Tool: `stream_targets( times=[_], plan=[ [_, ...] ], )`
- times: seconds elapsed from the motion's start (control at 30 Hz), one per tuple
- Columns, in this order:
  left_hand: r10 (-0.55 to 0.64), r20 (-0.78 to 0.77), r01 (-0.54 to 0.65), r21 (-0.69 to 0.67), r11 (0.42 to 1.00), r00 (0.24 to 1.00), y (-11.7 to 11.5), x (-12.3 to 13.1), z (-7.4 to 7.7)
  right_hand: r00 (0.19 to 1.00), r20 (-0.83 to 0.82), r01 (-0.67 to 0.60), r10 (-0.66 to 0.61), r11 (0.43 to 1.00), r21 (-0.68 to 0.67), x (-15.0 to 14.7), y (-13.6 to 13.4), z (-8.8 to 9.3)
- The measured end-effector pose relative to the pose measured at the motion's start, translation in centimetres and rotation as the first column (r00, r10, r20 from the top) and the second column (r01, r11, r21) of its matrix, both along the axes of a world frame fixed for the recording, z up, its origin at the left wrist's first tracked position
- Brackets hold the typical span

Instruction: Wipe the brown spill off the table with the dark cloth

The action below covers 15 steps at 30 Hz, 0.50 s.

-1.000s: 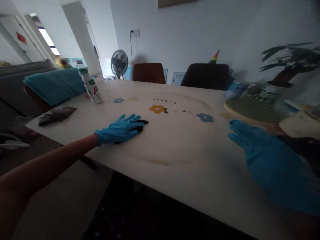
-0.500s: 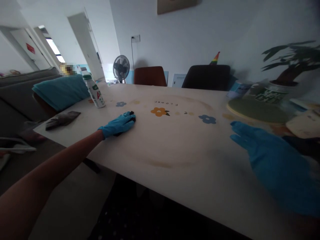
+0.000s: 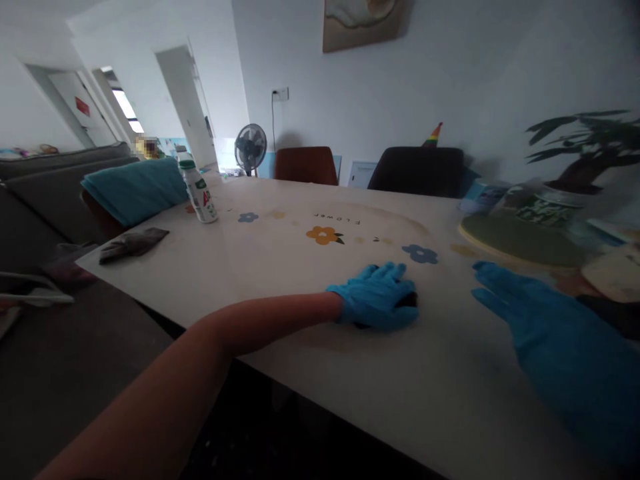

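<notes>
My left hand (image 3: 376, 298), in a blue glove, reaches across to the middle of the white table (image 3: 280, 267) and presses down on a black cloth (image 3: 407, 301). Most of that cloth is hidden under the palm; only its edges show. At the right, my gloved right hand (image 3: 560, 347) is held open at the table, fingers stretched out, with nothing seen in it. Printed flowers decorate the tabletop, an orange flower (image 3: 323, 235) and a blue flower (image 3: 420, 253) among them. Faint brownish marks curve across the surface.
A white bottle with a green cap (image 3: 201, 197) stands at the far left, behind a crumpled dark cloth (image 3: 133, 245). On the right, a round green mat (image 3: 510, 237) bears a potted plant (image 3: 575, 190). A brown chair (image 3: 305, 165) and a black chair (image 3: 419, 172) stand beyond.
My left hand has swept right along the table with the black cloth under it, from near the bottle to the middle. My right hand stays open at the right. The view has tilted up slightly.
</notes>
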<state>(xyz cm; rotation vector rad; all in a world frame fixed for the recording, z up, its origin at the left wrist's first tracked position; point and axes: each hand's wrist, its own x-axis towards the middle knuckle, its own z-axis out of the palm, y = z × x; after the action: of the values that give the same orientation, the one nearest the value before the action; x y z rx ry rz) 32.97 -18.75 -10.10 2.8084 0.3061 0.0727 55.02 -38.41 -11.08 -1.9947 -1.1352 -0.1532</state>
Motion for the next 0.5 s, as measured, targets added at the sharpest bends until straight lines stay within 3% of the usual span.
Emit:
stream_targets(
  times=[0.13, 0.23, 0.37, 0.5],
  plan=[
    [-0.05, 0.03, 0.049, 0.03, 0.998, 0.998, -1.4, 5.1, 0.2, 0.996, -0.087, -0.004, 0.006, 1.0, 0.023, -0.5, -0.2, 1.2],
    [-0.065, 0.041, 0.065, 0.004, 0.998, 0.997, -1.2, 6.5, 0.4, 0.993, -0.12, 0.022, -0.021, 1.0, 0.007, -1.0, -0.3, 2.0],
    [-0.011, 0.032, 0.011, -0.01, 1.0, 0.999, 0.7, 5.5, 0.7, 0.992, -0.123, 0.013, -0.01, 1.0, 0.024, -1.3, -0.9, 1.8],
    [0.198, -0.004, -0.198, 0.01, 0.98, 0.98, 4.7, 2.5, 1.2, 0.996, -0.054, 0.07, -0.071, 0.997, -0.015, -0.4, -1.5, 0.4]
  ],
)
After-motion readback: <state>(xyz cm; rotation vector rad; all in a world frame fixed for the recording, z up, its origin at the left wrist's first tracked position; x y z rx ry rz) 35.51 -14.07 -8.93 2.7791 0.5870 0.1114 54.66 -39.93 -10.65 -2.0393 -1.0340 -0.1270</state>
